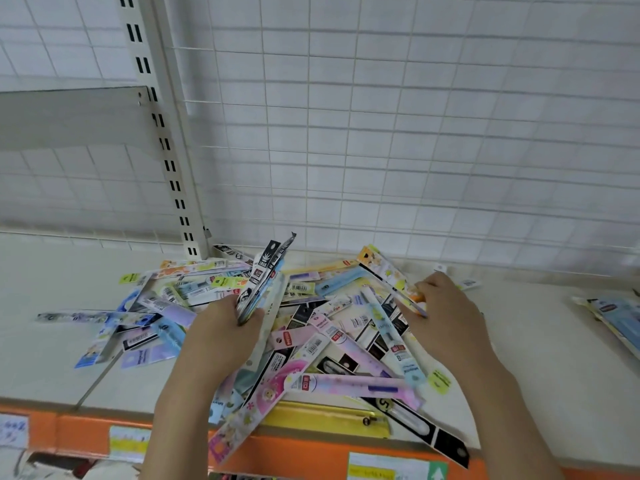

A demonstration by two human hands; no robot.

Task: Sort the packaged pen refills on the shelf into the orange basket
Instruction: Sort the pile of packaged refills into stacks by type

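White wire grid panels back a pale shelf [540, 344] with an orange front edge [311, 448], and a slotted metal upright [162, 133] rises at the rear, up and to the left of both hands. Paper price labels [128, 443] are stuck along that orange edge.

On the shelf lies a loose heap of packaged pen refills [346, 327], long flat packs in pink, blue, yellow, black and white, crossing one another at all angles. Most of the heap sits between the two hands and spreads out to the left of the left hand; a few packs hang over the front edge below the wrists.

The left hand [221, 330] has its grip clenched round a bundle of refill packs [265, 282], fingers curled on one side and thumb on the other, the bundle standing nearly upright and fanning out above the knuckles. The right hand [446, 313] pinches one white and yellow refill pack [391, 275] by its lower end, fingers curled over it; the pack slants up and to the left from that grip, its top clear of the heap.

Far to the right of the right hand, well apart from the heap, a blue packet [616, 317] lies at the picture's edge. No orange basket can be told apart anywhere around the hands.
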